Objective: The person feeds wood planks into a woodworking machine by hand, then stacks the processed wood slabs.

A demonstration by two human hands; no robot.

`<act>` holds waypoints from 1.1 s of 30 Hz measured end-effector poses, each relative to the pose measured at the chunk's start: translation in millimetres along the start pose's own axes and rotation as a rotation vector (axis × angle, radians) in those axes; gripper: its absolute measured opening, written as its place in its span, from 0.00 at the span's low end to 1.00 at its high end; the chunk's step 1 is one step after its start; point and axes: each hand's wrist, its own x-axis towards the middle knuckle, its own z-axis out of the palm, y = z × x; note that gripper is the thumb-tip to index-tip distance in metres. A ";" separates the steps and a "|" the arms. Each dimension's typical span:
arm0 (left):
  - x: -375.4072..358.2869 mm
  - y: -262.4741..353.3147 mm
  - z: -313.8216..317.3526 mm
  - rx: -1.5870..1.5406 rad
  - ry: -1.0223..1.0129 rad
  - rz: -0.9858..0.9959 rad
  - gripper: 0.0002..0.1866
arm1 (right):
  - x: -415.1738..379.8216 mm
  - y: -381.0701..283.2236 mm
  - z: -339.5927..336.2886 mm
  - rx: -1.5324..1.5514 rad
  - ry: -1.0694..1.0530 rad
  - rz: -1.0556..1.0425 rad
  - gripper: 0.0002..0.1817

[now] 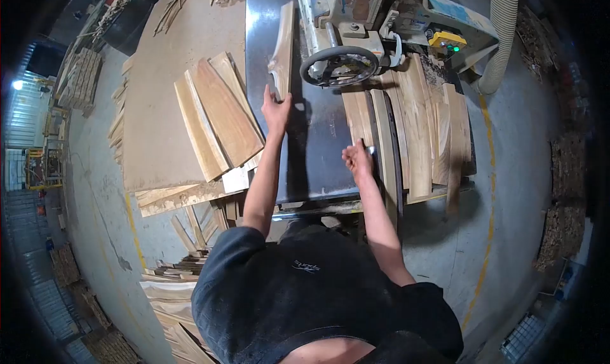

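My left hand [276,114] is at the near end of a narrow, wavy-edged wooden board [284,43], its fingers and thumb on either side of that end. The board lies lengthwise on the dark, smooth machine table [314,151], left of the machine. Loosely curled, with gaps between its fingers, my right hand [359,159] hovers over the table's right side and holds nothing visible. Close by it are the near ends of several boards [416,135] laid side by side. A small shiny spot shows next to this hand; I cannot make out what it is.
A machine with a black handwheel [340,67] and a lit yellow control box [447,42] stands ahead. Its ribbed hose [502,37] hangs at the right. More boards [225,110] rest on the brown panel [152,129] at left. Wood pieces [175,300] are stacked below it.
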 end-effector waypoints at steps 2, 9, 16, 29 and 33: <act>-30.0 19.5 -36.3 -0.124 -0.061 -0.132 0.40 | -5.0 2.5 7.3 -0.038 -0.129 -0.162 0.25; -170.3 42.3 -119.7 -0.979 -0.476 -0.676 0.26 | -56.9 27.8 -4.4 -0.166 -0.420 -0.016 0.35; -300.1 59.5 -138.7 -0.635 -0.583 -0.670 0.18 | -143.6 68.2 -50.2 -0.389 -0.459 -0.012 0.28; -325.0 72.9 -106.0 -0.030 -0.390 0.223 0.29 | -198.7 95.2 -133.4 -0.408 -0.568 0.362 0.38; -332.5 56.4 -46.2 0.339 -0.530 0.302 0.41 | -175.3 139.8 -153.8 -0.082 -0.374 0.418 0.37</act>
